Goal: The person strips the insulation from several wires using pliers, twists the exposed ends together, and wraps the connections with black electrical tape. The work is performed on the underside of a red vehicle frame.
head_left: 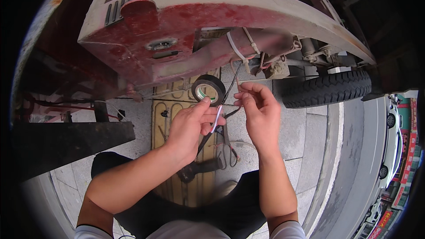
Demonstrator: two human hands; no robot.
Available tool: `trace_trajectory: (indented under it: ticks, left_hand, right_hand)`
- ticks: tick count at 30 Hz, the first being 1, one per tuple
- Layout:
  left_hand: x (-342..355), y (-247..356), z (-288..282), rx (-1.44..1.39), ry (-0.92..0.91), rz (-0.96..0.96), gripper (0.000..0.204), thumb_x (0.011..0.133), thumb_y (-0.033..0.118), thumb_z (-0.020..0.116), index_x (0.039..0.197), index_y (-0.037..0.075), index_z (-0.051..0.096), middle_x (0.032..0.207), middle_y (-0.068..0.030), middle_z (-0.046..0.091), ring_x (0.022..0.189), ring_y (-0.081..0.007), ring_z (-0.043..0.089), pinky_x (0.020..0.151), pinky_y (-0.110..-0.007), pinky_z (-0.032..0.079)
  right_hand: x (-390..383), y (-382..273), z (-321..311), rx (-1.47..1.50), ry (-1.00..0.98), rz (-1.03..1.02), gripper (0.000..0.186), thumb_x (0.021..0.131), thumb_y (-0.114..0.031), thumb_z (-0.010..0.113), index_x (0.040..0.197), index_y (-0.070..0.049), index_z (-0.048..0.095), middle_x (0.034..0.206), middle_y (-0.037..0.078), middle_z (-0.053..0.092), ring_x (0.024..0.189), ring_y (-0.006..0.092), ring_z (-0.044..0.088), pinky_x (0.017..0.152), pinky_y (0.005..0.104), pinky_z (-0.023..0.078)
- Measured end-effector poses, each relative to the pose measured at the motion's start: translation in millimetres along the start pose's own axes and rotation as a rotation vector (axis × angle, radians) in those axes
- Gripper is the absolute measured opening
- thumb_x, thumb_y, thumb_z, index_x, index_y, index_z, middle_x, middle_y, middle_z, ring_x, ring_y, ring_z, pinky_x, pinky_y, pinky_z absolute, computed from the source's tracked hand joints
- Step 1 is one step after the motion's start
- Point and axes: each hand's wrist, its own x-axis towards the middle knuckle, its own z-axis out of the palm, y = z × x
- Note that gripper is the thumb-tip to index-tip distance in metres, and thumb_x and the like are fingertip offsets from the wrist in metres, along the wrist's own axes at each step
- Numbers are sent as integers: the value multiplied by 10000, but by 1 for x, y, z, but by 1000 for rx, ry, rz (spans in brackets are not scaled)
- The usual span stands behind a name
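Tape (217,85), a round black roll, looked light, best held by its rim; left hand (190,127) apparently pinched it; right hand's (262,114) fingertips nearly met, hold unclear.

Between three and four o'clock, red banners (407,164) carry pale lettering; toward twelve, near centre, a green label (201,92) in the black tape roll (216,85) is unreadably small.

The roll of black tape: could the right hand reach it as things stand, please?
Probably yes: the right hand is close to the roll of black tape; only a thin dark cable seems to pass between them.
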Motion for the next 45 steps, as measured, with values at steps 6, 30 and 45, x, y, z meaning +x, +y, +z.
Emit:
trace_trajectory:
  ticks: [6,30,45]
  left_hand:
    - [6,1,4,81,-35,-39,264,1034,232,554,1083,-16,630,830,-118,693,639,-75,458,609,-207,368]
    - [-20,-22,14,401,-21,489,89,966,4,637,1054,6,643,861,0,681,800,-58,601,705,-233,497]
    - [-1,-2,4,127,-48,240,194,1016,219,615,899,64,633,790,-23,652,698,-62,549,632,-230,366]
  right_hand:
    - [14,2,-7,33,-450,253,320,889,11,631,1208,43,626,1065,107,702,965,161,656,850,309,524]
    - [-54,-42,-9,-463,-200,-393,351,894,-171,758,1172,6,638,1213,243,624,1079,388,635,917,412,522]
    - [2,4,-9,-221,-374,58,312,835,25,576,1146,18,610,1137,109,632,1014,168,605,816,306,506]
